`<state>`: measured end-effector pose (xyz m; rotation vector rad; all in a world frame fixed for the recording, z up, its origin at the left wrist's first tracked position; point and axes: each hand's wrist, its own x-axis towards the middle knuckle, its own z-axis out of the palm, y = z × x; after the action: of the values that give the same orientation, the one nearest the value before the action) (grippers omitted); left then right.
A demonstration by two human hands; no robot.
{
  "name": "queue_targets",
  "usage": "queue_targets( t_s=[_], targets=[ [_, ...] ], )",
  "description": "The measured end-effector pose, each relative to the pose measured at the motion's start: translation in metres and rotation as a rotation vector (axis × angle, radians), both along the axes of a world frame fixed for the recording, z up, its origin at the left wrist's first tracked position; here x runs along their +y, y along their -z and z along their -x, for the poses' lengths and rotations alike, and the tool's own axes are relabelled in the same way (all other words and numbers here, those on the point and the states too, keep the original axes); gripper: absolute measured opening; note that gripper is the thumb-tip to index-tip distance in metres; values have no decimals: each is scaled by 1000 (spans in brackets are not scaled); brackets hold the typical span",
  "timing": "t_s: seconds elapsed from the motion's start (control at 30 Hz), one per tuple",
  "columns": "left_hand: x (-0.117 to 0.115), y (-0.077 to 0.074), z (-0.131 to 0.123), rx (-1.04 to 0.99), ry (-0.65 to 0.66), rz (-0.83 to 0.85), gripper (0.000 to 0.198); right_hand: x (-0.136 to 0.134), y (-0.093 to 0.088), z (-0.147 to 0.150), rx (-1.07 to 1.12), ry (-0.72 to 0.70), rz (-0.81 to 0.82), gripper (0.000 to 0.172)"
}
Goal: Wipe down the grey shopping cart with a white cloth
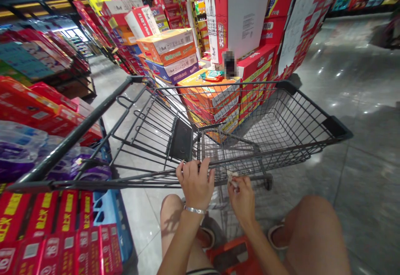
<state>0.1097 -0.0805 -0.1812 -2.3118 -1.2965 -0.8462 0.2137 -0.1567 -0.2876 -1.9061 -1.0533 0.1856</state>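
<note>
A dark metal shopping cart (300,146) stands sideways across the view, its wire basket to the right and its handle to the left. My left hand (196,183), with a silver band at the wrist, has its fingers curled over the cart's near top rail. Just right of it, my right hand (242,196) pinches a small crumpled whitish wad (231,178) beside the cart's lower side. The wad looks like tissue or cloth; part of it is hidden by the fingers.
Stacked boxes (209,100) rise behind the cart. Red cartons (56,246) and purple-wrapped packs (18,152) line the left. An orange-red object (234,254) lies low between my legs. Grey tiled floor (368,141) extends at the right.
</note>
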Motion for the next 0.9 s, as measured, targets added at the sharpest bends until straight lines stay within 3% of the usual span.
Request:
queue_targets(
  t_s=[0.1, 0.2, 0.3, 0.4, 0.53, 0.9],
  targets=[
    [-1, -2, 1, -1, 11, 16, 23, -14, -12, -11, -33, 60, 2, 10],
    [-3, -3, 0, -15, 23, 49, 28, -19, -31, -18, 7, 87, -155, 9],
    [-5, -5, -7, -60, 41, 46, 30, -10, -53, -17, 23, 69, -343, 9],
    [-8, -6, -17, -79, 113, 47, 28, 5, -66, -12, 13, 54, -413, 10],
    [-8, -4, -26, -39, 180, 68, 28, 17, -62, -6, 12, 66, -443, 10],
    [-2, 4, -28, -40, 154, -1, 24, 27, -39, -4, 45, 54, -442, 13]
  ],
)
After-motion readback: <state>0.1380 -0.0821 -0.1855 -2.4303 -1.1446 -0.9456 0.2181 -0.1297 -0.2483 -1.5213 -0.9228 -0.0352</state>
